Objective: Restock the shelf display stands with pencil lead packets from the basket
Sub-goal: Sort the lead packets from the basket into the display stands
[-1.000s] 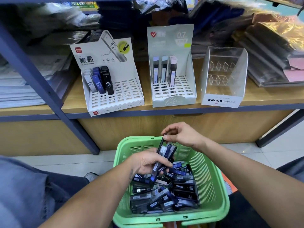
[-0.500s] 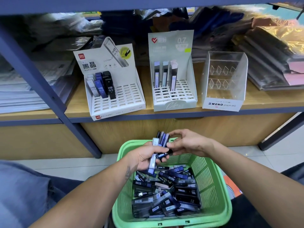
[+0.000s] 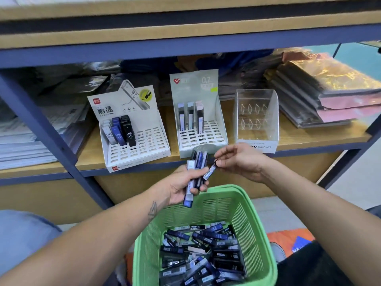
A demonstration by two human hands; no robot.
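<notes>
Raised, left hand (image 3: 181, 183) grips packets (image 3: 193, 174); right hand (image 3: 239, 159) pinches one packet (image 3: 209, 172).

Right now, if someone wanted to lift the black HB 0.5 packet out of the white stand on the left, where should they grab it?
Probably by its top end, pinched front and back from above. The black HB 0.5 packet stands upright in the white stand, its foot sunk in a slot and a blue packet close against its left side, so only the top and right side are free.
</notes>
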